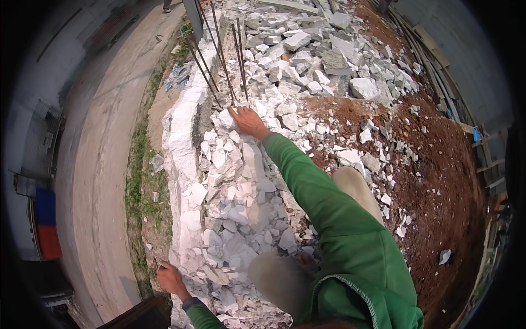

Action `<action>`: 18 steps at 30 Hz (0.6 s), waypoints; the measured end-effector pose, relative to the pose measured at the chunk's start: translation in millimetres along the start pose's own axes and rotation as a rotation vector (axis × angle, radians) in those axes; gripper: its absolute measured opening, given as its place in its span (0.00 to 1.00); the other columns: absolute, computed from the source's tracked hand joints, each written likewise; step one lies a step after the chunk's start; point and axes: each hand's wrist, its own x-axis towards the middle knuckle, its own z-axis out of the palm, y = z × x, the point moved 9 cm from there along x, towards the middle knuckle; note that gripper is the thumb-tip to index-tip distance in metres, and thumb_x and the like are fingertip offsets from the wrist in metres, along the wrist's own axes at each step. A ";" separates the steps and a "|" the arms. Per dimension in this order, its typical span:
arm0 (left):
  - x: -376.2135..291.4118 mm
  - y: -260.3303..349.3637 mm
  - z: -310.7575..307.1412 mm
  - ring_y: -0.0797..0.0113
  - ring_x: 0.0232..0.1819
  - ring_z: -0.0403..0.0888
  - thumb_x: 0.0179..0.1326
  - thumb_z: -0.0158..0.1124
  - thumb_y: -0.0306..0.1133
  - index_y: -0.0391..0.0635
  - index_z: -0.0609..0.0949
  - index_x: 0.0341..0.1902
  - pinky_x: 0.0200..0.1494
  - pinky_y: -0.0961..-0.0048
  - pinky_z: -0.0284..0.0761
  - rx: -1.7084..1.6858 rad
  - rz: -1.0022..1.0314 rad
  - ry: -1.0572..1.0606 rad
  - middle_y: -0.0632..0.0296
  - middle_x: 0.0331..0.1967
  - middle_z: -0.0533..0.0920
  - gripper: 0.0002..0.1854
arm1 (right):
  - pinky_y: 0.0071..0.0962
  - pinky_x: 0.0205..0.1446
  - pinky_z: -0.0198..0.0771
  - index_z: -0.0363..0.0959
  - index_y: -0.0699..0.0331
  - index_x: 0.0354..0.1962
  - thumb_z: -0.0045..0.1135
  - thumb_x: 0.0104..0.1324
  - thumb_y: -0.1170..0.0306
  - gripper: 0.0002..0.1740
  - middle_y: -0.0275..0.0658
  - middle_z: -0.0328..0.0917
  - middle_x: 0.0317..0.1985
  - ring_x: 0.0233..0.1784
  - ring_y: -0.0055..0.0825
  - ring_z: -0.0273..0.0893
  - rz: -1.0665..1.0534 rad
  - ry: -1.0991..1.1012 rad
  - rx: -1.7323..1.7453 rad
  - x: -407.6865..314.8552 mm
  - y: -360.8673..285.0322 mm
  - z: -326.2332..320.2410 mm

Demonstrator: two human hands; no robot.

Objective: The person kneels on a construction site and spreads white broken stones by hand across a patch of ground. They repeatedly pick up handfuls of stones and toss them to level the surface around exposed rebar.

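My right hand (249,122) reaches forward in a green sleeve, its fingers curled on a white stone (227,118) at the foot of several rusty rebars (222,61). Under that arm, broken white stones (236,214) fill a channel beside a rough white wall edge (183,135). At the lower left my left hand (170,279) is low beside the outer side of this wall, near the dirt and grass. A small dark thing shows at its fingertips; whether it is held cannot be made out.
A larger rubble heap (304,53) lies ahead. Reddish soil (444,197) with scattered chips is on the right, with poles and boards (435,74) along the far wall. Left are a grass strip (137,193) and a concrete path (102,164). My knees are close below my arm.
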 end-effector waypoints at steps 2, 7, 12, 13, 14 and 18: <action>-0.5 0.2 -0.4 0.35 0.40 0.88 0.79 0.44 0.63 0.35 0.89 0.34 0.46 0.43 0.83 -0.005 -0.007 -0.025 0.36 0.36 0.88 0.41 | 0.42 0.44 0.83 0.53 0.58 0.79 0.75 0.59 0.61 0.55 0.51 0.75 0.52 0.47 0.46 0.84 -0.058 0.028 0.022 -0.4 3.0 -11.4; 0.8 -6.4 4.3 0.33 0.43 0.88 0.79 0.42 0.65 0.34 0.90 0.39 0.48 0.41 0.82 0.027 -0.034 -0.035 0.35 0.39 0.89 0.43 | 0.46 0.38 0.84 0.49 0.54 0.81 0.73 0.59 0.66 0.57 0.57 0.72 0.56 0.41 0.51 0.86 -0.115 0.020 0.189 -19.9 14.0 -61.8; 2.5 -7.1 9.3 0.33 0.43 0.88 0.79 0.42 0.66 0.35 0.90 0.40 0.50 0.41 0.82 0.000 -0.029 -0.069 0.34 0.39 0.88 0.43 | 0.46 0.36 0.83 0.46 0.47 0.83 0.66 0.62 0.70 0.55 0.58 0.70 0.59 0.37 0.51 0.87 -0.076 -0.189 0.222 -70.5 72.6 -120.4; 2.4 -7.5 8.4 0.33 0.43 0.88 0.78 0.42 0.66 0.35 0.90 0.40 0.50 0.41 0.82 0.014 -0.038 -0.068 0.34 0.39 0.88 0.43 | 0.44 0.35 0.83 0.47 0.45 0.82 0.65 0.63 0.69 0.53 0.58 0.70 0.60 0.37 0.51 0.87 -0.129 -0.155 0.171 -79.8 93.4 -141.2; 2.5 -5.1 7.7 0.34 0.43 0.88 0.78 0.43 0.66 0.35 0.90 0.39 0.50 0.41 0.83 -0.011 -0.022 -0.071 0.35 0.39 0.88 0.43 | 0.44 0.33 0.83 0.49 0.44 0.82 0.64 0.64 0.69 0.51 0.58 0.70 0.61 0.38 0.50 0.87 -0.123 -0.192 0.045 -86.5 125.8 -156.3; 2.3 -3.0 2.6 0.34 0.41 0.89 0.78 0.44 0.65 0.35 0.90 0.37 0.48 0.41 0.83 -0.014 -0.008 -0.044 0.37 0.37 0.89 0.42 | 0.49 0.49 0.79 0.55 0.51 0.80 0.67 0.65 0.65 0.48 0.57 0.68 0.66 0.53 0.51 0.82 0.178 0.216 -0.246 -93.3 273.9 -256.0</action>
